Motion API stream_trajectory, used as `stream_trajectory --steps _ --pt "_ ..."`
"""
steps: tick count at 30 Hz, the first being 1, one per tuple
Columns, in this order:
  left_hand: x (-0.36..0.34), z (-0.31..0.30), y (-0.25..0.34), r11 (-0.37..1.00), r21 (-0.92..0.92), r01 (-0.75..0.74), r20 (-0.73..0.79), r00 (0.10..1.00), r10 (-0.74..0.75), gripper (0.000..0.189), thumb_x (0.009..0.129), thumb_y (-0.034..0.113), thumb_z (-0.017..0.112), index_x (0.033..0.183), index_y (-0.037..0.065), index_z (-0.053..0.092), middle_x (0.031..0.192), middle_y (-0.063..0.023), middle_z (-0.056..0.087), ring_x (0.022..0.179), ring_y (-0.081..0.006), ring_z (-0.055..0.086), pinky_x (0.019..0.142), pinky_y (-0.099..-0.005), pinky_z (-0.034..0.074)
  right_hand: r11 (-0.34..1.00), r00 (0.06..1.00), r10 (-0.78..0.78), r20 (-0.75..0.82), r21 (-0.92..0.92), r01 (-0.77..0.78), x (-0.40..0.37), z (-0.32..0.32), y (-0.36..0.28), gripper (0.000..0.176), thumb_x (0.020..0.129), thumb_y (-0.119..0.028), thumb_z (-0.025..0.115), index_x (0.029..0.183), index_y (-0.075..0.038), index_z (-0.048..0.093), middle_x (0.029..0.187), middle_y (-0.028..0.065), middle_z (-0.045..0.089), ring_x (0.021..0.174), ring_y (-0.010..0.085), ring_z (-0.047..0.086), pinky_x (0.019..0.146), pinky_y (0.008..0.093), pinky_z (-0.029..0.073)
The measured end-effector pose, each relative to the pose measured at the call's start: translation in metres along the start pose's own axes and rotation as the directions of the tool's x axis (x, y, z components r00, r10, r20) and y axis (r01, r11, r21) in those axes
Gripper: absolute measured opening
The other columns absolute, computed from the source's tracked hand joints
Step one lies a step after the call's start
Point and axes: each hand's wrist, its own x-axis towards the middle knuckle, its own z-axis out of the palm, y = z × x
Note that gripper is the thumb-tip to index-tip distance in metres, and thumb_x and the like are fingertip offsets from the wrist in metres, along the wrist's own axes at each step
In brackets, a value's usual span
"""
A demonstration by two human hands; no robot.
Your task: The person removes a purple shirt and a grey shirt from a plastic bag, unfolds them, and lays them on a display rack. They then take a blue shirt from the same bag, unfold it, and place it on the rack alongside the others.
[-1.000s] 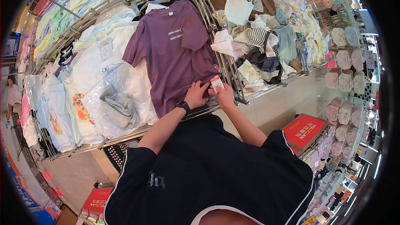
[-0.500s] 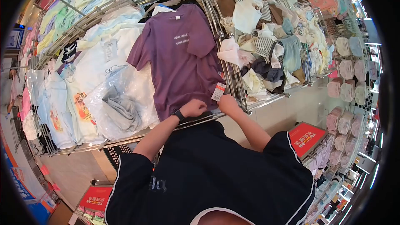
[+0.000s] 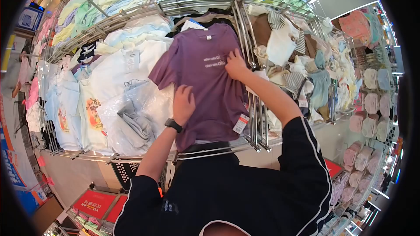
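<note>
A purple T-shirt (image 3: 208, 105) lies front up in a metal rack (image 3: 257, 142), its printed chest facing the wearer of a dark top (image 3: 227, 196). The left hand (image 3: 184, 103), fingers loosely spread, rests at the shirt's left side; the right hand (image 3: 237, 64) bends over its right edge beside the lettering, though whether it pinches cloth cannot be told. A price tag (image 3: 241, 123) lies near the lower right hem.

2 orange-printed shirts (image 3: 93, 116) — pale blue and cream — lie left of a grey garment (image 3: 134, 126) in clear plastic (image 3: 114, 116).
</note>
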Motion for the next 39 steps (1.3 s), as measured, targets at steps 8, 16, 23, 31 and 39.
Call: stream_trajectory --steps 8,16,23,31,39 --pt "0.145 -0.014 -0.08 0.98 -0.002 0.2 -0.187 0.962 -0.197 0.035 0.088 0.017 0.061 0.119 0.0 0.058 0.117 -0.0267 0.058 0.106 -0.0422 0.059 0.09 -0.044 0.049 0.951 0.982 -0.036 -0.183 0.295 0.089 0.042 -0.023 0.007 0.035 0.076 -0.038 0.07 0.103 -0.016 0.072 0.112 0.0055 0.064 0.115 0.0263 0.051 0.097 0.0454 0.034" --pt "0.153 -0.013 -0.085 0.924 0.21 0.319 -0.135 0.946 -0.296 0.049 0.083 0.04 0.068 0.117 0.006 0.058 0.114 -0.0244 0.055 0.1 -0.0424 0.059 0.081 -0.0493 0.052 0.999 0.996 -0.023 -0.086 0.033 0.025 0.021 0.001 0.046 0.018 0.081 -0.022 0.065 0.092 -0.013 0.075 0.104 0.0078 0.066 0.112 0.0296 0.053 0.101 0.0468 0.031" --pt "0.118 -0.002 -0.081 0.847 0.455 0.276 -0.057 0.958 -0.282 0.031 0.088 0.026 0.061 0.105 0.001 0.057 0.108 -0.0202 0.054 0.098 -0.0421 0.056 0.075 -0.0499 0.052 0.947 0.901 -0.157 -0.404 0.195 0.253 0.02 0.011 0.012 0.02 0.08 -0.024 0.065 0.094 -0.017 0.077 0.118 0.0076 0.062 0.114 0.0284 0.051 0.102 0.05 0.032" --pt "0.121 -0.027 -0.075 0.911 0.24 0.337 -0.174 0.938 -0.301 0.021 0.087 0.022 0.06 0.09 0.002 0.053 0.092 -0.0198 0.056 0.085 -0.0404 0.057 0.073 -0.0494 0.048 0.985 0.978 -0.169 -0.121 -0.067 0.162 -0.004 -0.015 0.043 0.022 0.077 -0.028 0.066 0.09 -0.015 0.078 0.115 0.0084 0.064 0.122 0.0272 0.046 0.108 0.0512 0.026" --pt "-0.029 -0.026 0.002 0.959 0.28 -0.05 0.454 0.887 -0.086 0.038 0.082 0.027 0.069 0.112 0.007 0.056 0.105 -0.0181 0.053 0.098 -0.0371 0.055 0.077 -0.0451 0.05 0.952 0.941 -0.304 0.146 0.033 0.303 -0.029 0.007 0.013 0.034 0.074 -0.025 0.067 0.103 -0.008 0.076 0.13 0.019 0.058 0.129 0.0377 0.044 0.114 0.0552 0.02"
